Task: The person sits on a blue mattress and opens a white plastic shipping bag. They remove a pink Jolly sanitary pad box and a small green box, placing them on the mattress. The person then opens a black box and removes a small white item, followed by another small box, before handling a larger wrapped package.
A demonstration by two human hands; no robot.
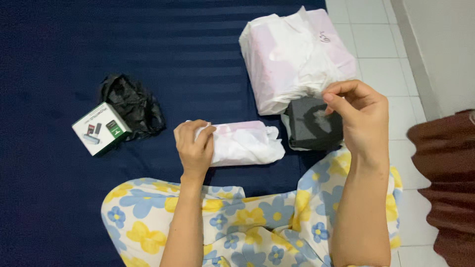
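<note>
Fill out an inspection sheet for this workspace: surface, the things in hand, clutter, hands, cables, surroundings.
Surface: dark blue striped mat over the floor.
Things in hand: small white-wrapped parcel lying on the mat; black foam block just beyond it, against the large parcel.
Clutter: large white-wrapped parcel, crumpled black plastic bag, small white and green box touching the bag.
Hands: left hand grips the small parcel's left end; right hand is raised over the foam block, fingers pinched, what it pinches is unclear.
Cables: nothing seen.
Surroundings: white floor tiles, a dark red cloth at right, floral garment over the person's lap.
</note>
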